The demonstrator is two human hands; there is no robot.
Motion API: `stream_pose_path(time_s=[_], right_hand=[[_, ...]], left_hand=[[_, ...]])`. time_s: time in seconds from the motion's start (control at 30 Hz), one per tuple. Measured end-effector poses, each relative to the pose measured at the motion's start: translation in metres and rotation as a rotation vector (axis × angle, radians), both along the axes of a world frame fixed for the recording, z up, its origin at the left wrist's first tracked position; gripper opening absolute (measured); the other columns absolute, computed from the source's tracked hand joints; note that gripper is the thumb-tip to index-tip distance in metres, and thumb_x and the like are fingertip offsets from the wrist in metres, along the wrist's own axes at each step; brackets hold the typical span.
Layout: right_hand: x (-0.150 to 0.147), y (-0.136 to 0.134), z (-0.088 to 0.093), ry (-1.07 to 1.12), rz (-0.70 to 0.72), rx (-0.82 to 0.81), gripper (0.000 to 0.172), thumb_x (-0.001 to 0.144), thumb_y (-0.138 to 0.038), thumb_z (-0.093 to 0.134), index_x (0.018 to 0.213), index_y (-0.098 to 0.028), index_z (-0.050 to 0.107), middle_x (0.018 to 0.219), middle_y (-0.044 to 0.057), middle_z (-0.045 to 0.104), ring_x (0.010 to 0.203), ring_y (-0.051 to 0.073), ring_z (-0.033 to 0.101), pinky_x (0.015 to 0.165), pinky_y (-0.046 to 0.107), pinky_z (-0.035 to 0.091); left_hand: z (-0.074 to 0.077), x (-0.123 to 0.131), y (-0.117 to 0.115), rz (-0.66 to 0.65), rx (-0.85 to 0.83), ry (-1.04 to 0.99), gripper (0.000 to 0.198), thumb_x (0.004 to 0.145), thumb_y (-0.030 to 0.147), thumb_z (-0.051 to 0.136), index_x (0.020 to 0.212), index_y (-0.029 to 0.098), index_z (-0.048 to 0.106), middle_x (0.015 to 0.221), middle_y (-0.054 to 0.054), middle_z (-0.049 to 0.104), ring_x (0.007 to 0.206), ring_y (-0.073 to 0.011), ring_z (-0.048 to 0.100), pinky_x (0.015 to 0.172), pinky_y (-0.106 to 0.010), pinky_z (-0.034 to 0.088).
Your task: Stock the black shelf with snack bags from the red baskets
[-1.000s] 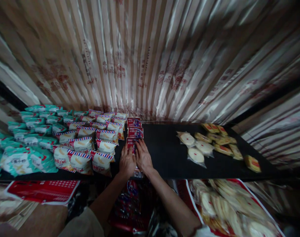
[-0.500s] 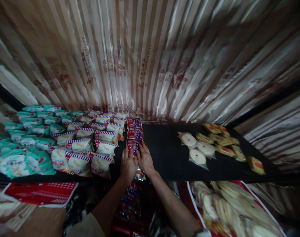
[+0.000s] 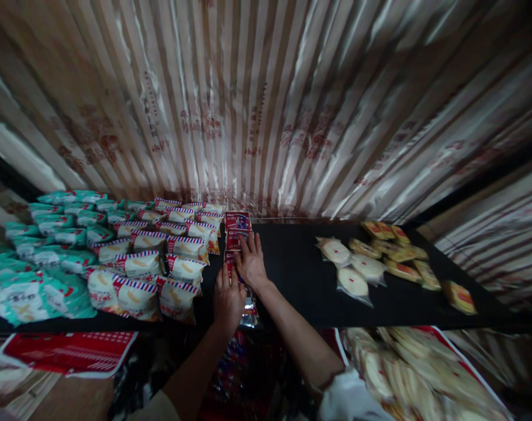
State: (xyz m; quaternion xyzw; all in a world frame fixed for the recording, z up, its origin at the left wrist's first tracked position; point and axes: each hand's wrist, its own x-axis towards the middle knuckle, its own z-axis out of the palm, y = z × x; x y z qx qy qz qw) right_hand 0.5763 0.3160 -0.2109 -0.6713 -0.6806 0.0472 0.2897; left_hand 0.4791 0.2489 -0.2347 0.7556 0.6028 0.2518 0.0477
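Note:
Red and purple packets [image 3: 237, 221] form a column running from the back of the black shelf [image 3: 287, 275] to its front edge. My left hand [image 3: 229, 299] lies on the nearer packets, its fingers extended and slightly apart. Farther back, my right hand [image 3: 252, 261] rests with spread fingers on the middle packets and their right edge. Neither hand is wrapped round anything. A silvery packet end [image 3: 249, 316] shows below the hands. Just left of the column stand rows of white packets with striped tops [image 3: 138, 266].
Teal bags [image 3: 24, 295] fill the shelf's left end. Round pale packs [image 3: 352, 282] and yellow packs [image 3: 401, 269] lie on the right. Below are a red basket [image 3: 68, 352] at left and a heap of pale packs [image 3: 393, 368] at right. A striped curtain [image 3: 266, 117] hangs behind.
My right hand has moved back along the packet column, its fingers now more spread. My left hand stays near the front packets. The view has shifted slightly.

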Motion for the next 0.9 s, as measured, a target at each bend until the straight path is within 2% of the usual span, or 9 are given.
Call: stream_pose_path(time_s=[0.1,0.23,0.47,0.67,0.9], right_hand=[[-0.006,0.015,0.003,-0.044,-0.006,-0.094,0.052,0.089,-0.038,0.044,0.139,-0.021,0.039,0.152,0.011,0.022,0.141,0.034,0.002,0.107,0.055,0.024],[-0.006,0.024,-0.003,-0.045,-0.029,-0.167,0.055,0.087,-0.043,0.049,0.138,-0.026,0.04,0.153,0.012,0.02,0.139,0.037,0.011,0.105,0.053,0.027],[-0.005,0.025,-0.019,-0.011,-0.088,-0.054,0.052,0.084,-0.04,0.054,0.134,-0.029,0.045,0.152,0.006,0.023,0.138,0.031,0.017,0.107,0.047,0.027],[-0.007,0.027,-0.019,0.048,-0.101,-0.048,0.051,0.082,-0.039,0.055,0.132,-0.029,0.049,0.152,0.005,0.024,0.137,0.031,0.02,0.106,0.047,0.029],[-0.018,0.029,-0.015,0.039,-0.129,-0.074,0.051,0.082,-0.04,0.054,0.133,-0.031,0.048,0.152,0.005,0.022,0.136,0.033,0.024,0.104,0.048,0.031]], left_hand=[[0.0,0.0,-0.001,-0.005,0.016,0.022,0.043,0.083,0.017,0.044,0.123,0.004,0.051,0.132,-0.022,0.048,0.122,-0.0315,0.043,0.1,-0.046,0.04],[-0.001,0.0,0.0,0.004,0.033,0.026,0.042,0.084,0.017,0.044,0.124,0.005,0.05,0.131,-0.022,0.049,0.121,-0.031,0.044,0.098,-0.046,0.042],[-0.007,0.0,0.003,-0.011,0.045,0.001,0.042,0.083,0.017,0.043,0.122,0.006,0.051,0.131,-0.021,0.048,0.121,-0.0308,0.043,0.098,-0.047,0.042],[-0.007,0.0,0.006,0.003,0.028,0.012,0.042,0.081,0.016,0.044,0.121,0.005,0.052,0.131,-0.02,0.049,0.12,-0.0304,0.044,0.098,-0.045,0.042],[-0.004,-0.011,0.012,0.002,-0.012,-0.009,0.043,0.081,0.017,0.044,0.122,0.008,0.052,0.133,-0.019,0.048,0.121,-0.0306,0.043,0.099,-0.047,0.04]])
